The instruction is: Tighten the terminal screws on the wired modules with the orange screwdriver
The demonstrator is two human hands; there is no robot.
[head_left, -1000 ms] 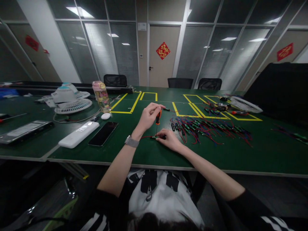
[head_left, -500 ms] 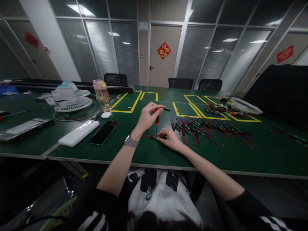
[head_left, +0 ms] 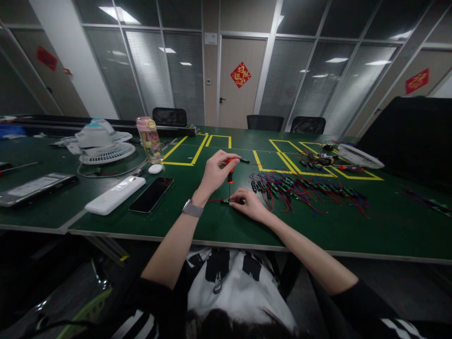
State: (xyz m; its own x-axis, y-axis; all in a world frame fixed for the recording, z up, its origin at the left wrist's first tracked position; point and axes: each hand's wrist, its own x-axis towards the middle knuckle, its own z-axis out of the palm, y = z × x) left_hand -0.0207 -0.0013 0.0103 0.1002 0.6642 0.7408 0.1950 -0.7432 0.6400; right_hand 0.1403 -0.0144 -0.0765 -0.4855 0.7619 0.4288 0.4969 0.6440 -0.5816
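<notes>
My left hand (head_left: pixel 214 173), with a watch on its wrist, pinches the top of a small orange-handled screwdriver (head_left: pixel 230 177) that stands upright. Its tip rests on a small green circuit board (head_left: pixel 226 201) with a red wire, lying on the green table (head_left: pixel 353 226). My right hand (head_left: pixel 251 204) lies over the board's right end, with its fingers pressed on it. Just right of both hands is a spread of several similar boards with red and blue wires (head_left: pixel 303 188).
A black phone (head_left: pixel 151 194) and a white oblong device (head_left: pixel 115 194) lie to the left. Behind them are a white oval object (head_left: pixel 155 168), a pink-capped bottle (head_left: pixel 149 140) and white fans (head_left: pixel 102 148). Another fan (head_left: pixel 360 154) and tools lie at the far right. Yellow tape marks boxes.
My left fingers have shifted slightly on the screwdriver's top. The right hand and the board have stayed where they were.
</notes>
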